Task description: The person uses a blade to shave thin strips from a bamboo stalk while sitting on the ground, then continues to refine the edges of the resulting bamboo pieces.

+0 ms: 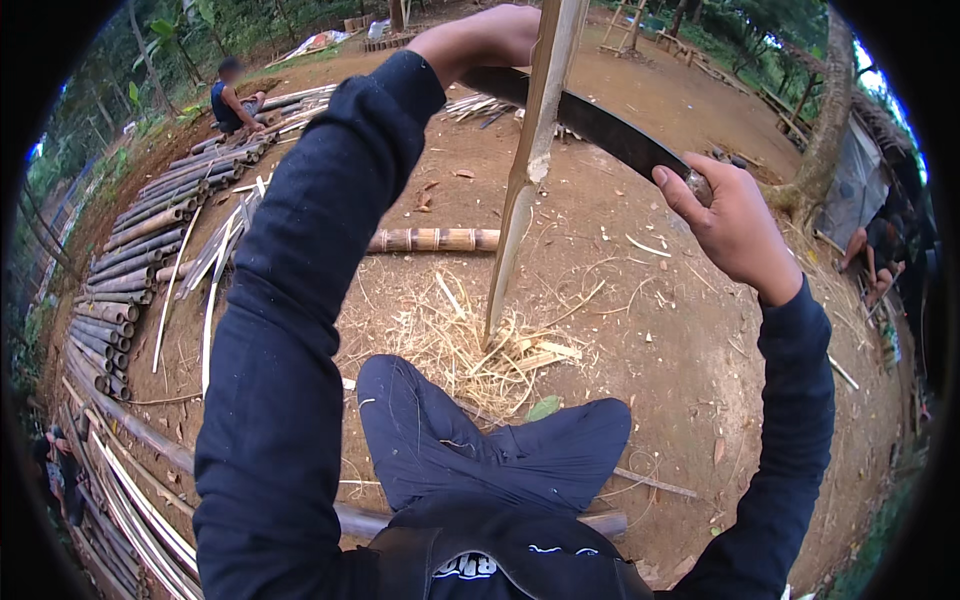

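A machete [622, 136] is gripped by the right hand [728, 222], its blade crossed behind a split bamboo pole [517, 200] beside the left hand [503, 40], whose grip cannot be told; from shavings [440, 345] below both hands, trimming is judged begun, its remainder unclear.

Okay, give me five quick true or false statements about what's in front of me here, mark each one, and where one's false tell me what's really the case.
1. The right hand grips the handle of a long dark blade. True.
2. The left hand rests on a knee. False: the left hand is raised beside the upper part of a wooden strip.
3. Pale shavings lie around the strip's lower end. True.
4. The row of dark poles is on the right side of the view. False: the dark poles lie on the left.
5. A green leaf lies on the ground near the person's legs. True.
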Motion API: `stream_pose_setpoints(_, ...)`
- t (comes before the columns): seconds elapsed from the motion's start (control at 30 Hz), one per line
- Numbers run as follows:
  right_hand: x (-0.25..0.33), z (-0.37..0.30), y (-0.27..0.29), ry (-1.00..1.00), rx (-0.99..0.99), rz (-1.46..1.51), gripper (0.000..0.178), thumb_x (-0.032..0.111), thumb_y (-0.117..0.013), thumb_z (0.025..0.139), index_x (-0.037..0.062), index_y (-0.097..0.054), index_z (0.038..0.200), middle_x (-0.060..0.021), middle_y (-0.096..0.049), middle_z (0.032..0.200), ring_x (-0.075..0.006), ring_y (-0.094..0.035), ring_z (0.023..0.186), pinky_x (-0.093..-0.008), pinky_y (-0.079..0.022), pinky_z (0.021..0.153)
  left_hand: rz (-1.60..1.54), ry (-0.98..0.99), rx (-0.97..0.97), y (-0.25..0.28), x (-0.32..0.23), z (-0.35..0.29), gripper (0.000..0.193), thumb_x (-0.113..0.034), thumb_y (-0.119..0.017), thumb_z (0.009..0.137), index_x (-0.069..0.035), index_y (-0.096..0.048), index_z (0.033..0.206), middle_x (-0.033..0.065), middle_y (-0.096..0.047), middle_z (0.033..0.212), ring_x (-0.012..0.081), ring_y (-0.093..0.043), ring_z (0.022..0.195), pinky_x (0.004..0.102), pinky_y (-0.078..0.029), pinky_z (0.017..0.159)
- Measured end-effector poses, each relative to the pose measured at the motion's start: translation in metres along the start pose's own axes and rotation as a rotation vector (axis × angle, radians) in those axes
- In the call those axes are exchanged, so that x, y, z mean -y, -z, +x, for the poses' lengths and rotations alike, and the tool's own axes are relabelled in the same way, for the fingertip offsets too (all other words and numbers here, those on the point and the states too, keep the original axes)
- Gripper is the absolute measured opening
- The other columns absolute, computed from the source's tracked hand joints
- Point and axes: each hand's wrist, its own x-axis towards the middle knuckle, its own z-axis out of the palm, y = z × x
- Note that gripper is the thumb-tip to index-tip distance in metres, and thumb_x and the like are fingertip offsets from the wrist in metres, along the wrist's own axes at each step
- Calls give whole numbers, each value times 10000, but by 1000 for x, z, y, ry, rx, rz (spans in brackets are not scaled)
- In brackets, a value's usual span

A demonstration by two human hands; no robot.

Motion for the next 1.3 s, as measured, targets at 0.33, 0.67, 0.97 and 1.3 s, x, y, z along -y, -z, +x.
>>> stream_pose_setpoints(0.33, 30, -6, 26, 16, 21, -87, 400, 350, -618, 964, -38, -646, 869, -195, -506, 594, -304, -485, 508, -417, -388, 528, -275, 133, 141, 23, -39, -39, 300, -194, -673, 880, -14, -681, 1121, 194, -705, 1085, 289, -662, 1000, 423, -509, 870)
stream_pose_setpoints(0.67, 49, -14, 9, 70, 68, -112, 419, 365, -601, 971, -44, -655, 899, -189, -541, 606, -336, -505, 539, -426, -419, 562, -188, 119, 20, -10, -4, -63, 281, -212, -580, 937, 6, -673, 1089, 270, -662, 1129, 394, -654, 1036, 455, -524, 852)
stream_pose_setpoints(0.97, 49, -16, 2, 102, 77, -115, 414, 361, -610, 961, -44, -677, 907, -224, -559, 608, -369, -568, 563, -434, -452, 584, 100, 73, -228, 33, -3, -66, 204, -202, -659, 870, -7, -702, 915, 212, -695, 876, 287, -697, 819, 417, -538, 692)
stream_pose_setpoints(1.3, 37, -10, -16, 129, 44, -92, 385, 335, -620, 958, -44, -671, 913, -243, -575, 654, -421, -558, 616, -461, -445, 601, 48, 353, -234, 72, -10, -60, 213, -177, -728, 814, -10, -701, 943, 149, -699, 815, 239, -671, 762, 413, -526, 649)
